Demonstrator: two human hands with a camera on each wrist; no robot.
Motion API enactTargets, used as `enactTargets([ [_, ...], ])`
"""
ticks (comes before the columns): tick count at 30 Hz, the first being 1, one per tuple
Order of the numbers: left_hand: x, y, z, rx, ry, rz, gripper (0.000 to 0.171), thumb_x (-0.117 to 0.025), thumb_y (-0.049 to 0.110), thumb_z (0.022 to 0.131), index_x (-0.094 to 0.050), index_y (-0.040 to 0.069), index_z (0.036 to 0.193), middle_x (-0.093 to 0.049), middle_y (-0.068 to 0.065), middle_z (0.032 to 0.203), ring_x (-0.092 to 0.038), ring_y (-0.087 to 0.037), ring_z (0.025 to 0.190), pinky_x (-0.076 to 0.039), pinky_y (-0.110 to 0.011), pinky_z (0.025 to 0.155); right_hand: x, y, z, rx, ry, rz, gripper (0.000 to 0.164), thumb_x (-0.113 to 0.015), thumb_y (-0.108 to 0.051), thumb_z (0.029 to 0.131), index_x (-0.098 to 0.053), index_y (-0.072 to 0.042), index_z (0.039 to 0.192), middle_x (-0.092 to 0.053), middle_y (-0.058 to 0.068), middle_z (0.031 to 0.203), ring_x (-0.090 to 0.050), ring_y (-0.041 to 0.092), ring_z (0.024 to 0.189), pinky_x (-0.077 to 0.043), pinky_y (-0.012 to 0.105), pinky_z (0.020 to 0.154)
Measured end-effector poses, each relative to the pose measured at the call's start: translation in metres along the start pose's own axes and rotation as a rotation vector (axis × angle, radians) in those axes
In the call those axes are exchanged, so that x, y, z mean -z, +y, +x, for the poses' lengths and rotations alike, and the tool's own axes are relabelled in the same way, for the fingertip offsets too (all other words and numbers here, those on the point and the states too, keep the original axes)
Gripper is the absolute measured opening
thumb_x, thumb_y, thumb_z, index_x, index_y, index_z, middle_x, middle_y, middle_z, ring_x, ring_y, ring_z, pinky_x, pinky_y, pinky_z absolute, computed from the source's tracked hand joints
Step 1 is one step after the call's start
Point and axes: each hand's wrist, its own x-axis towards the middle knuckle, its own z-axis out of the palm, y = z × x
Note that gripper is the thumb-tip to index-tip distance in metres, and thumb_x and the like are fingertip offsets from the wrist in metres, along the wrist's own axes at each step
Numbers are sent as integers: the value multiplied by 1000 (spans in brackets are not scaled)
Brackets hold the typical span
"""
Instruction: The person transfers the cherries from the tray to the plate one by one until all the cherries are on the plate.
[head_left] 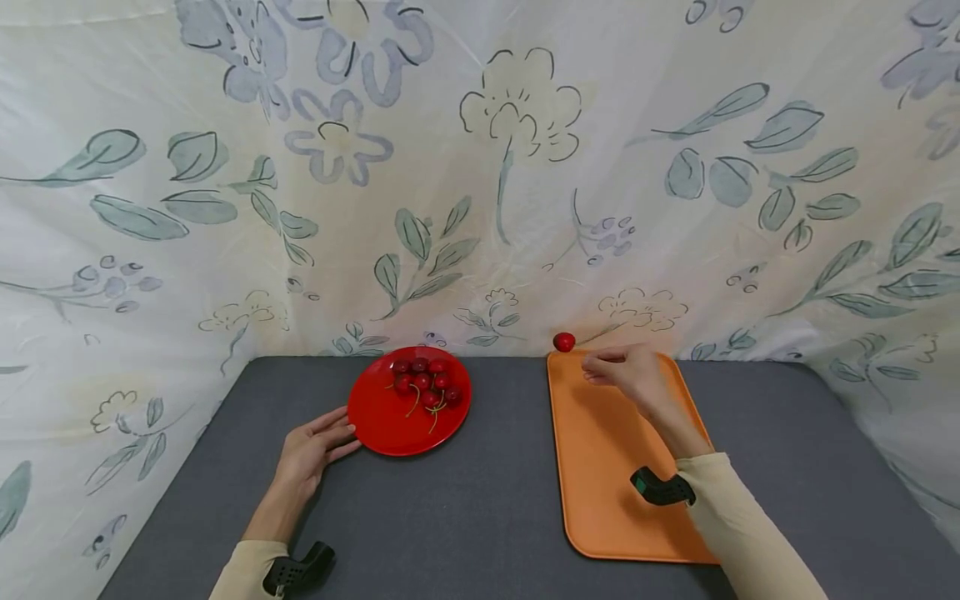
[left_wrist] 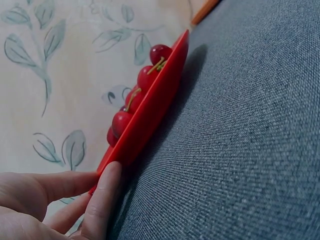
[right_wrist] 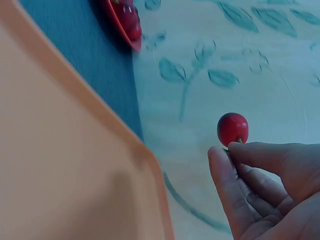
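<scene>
My right hand (head_left: pixel 626 373) is raised over the far end of an orange tray (head_left: pixel 600 500). Thumb and fingertip pinch a red cherry (right_wrist: pixel 233 128) by its short stem, the fruit standing clear of the fingers. At the left, my left hand (head_left: pixel 311 450) holds the near-left rim of a round red plate (head_left: pixel 397 433), fingertips right at its edge. Several dark red cherries (head_left: pixel 422 380), some with green stems, lie together on the far half of that plate. In the left wrist view, fingers (left_wrist: pixel 102 200) overlap the plate's rim.
A dark grey cloth-covered table (head_left: pixel 480 508) lies under plate and tray, with the plate left of the tray. Behind and beside it hangs a pale curtain (head_left: pixel 510 275) printed with flowers and leaves. The right forearm crosses the tray's right side.
</scene>
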Motion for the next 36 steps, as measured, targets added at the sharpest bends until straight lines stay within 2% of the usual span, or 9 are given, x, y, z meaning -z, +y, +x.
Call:
enactTargets([
  [2, 0, 0, 0, 2, 1, 1, 51, -55, 1, 99, -40, -4, 147, -60, -10, 126, -67, -5, 95, -58, -32, 86, -10, -3, -1, -20, -36, 27, 32, -67, -12, 94, -66, 13, 114, -69, 24, 104, -71, 30, 89, -56, 46, 87],
  [9, 1, -1, 2, 0, -2, -4, 51, -55, 0, 98, -40, -4, 147, -59, -10, 127, -67, -5, 95, -58, -32, 86, -50, -6, 2, -43, -151, 103, 29, -68, -6, 92, -66, 17, 110, -71, 21, 91, -71, 20, 74, -60, 41, 79],
  [13, 1, -1, 2, -4, -5, -6, 51, -55, 0, 98, -39, -4, 147, -58, -12, 129, -67, -5, 96, -58, -33, 86, -74, -8, 1, -26, -206, 57, 24, -70, -6, 90, -70, 14, 104, -71, 22, 89, -71, 28, 74, -61, 38, 74],
  [17, 1, -1, 2, -6, -5, -9, 51, -55, 0, 98, -40, -4, 147, -59, -11, 128, -67, -5, 96, -58, -33, 86, -98, -10, -1, 17, -256, -16, 17, -70, -4, 89, -73, 11, 98, -71, 22, 89, -71, 33, 78, -61, 42, 74],
  [22, 1, -2, 1, -6, -15, -17, 53, -56, 0, 98, -38, -4, 147, -63, -6, 121, -67, -5, 94, -58, -32, 85, -123, -11, -1, 48, -320, -50, 14, -71, -4, 88, -74, 9, 93, -72, 19, 84, -72, 29, 73, -62, 41, 70],
  [27, 0, -2, 2, -8, -18, -17, 53, -57, 1, 98, -38, -5, 147, -63, -4, 119, -67, -4, 94, -58, -32, 85, -140, -12, -2, 4, -333, -62, 11, -72, -3, 86, -76, 7, 90, -72, 16, 79, -71, 23, 65, -62, 38, 65],
  [36, 1, -4, 2, -7, -2, -10, 52, -56, 0, 98, -39, -4, 147, -62, -6, 123, -67, -5, 94, -58, -32, 85, -164, -13, 2, -72, -295, -46, 9, -75, -1, 84, -76, 8, 86, -72, 14, 76, -68, 15, 56, -61, 29, 57],
])
